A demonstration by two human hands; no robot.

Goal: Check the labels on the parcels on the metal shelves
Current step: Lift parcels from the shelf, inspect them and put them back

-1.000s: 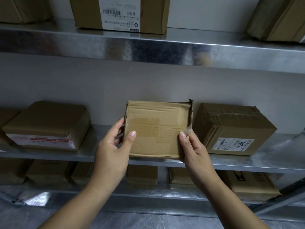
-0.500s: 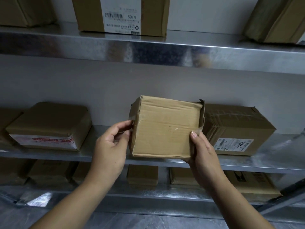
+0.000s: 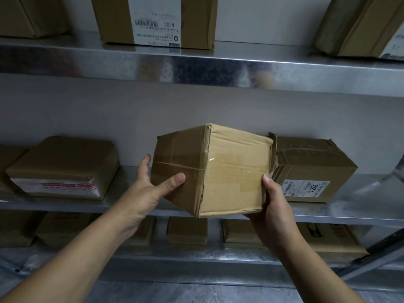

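- I hold the taped parcel (image 3: 218, 169) off the middle shelf (image 3: 328, 212), turned corner-on, just left of the labelled box (image 3: 314, 169).
- My left hand (image 3: 148, 193) clasps its left face, thumb pressed on.
- My right hand (image 3: 273, 206) grips its lower right edge.

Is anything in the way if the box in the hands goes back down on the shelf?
Nothing visible. The held box is over a bare stretch of the middle shelf, between the flat parcel and the labelled box, which it nearly touches.
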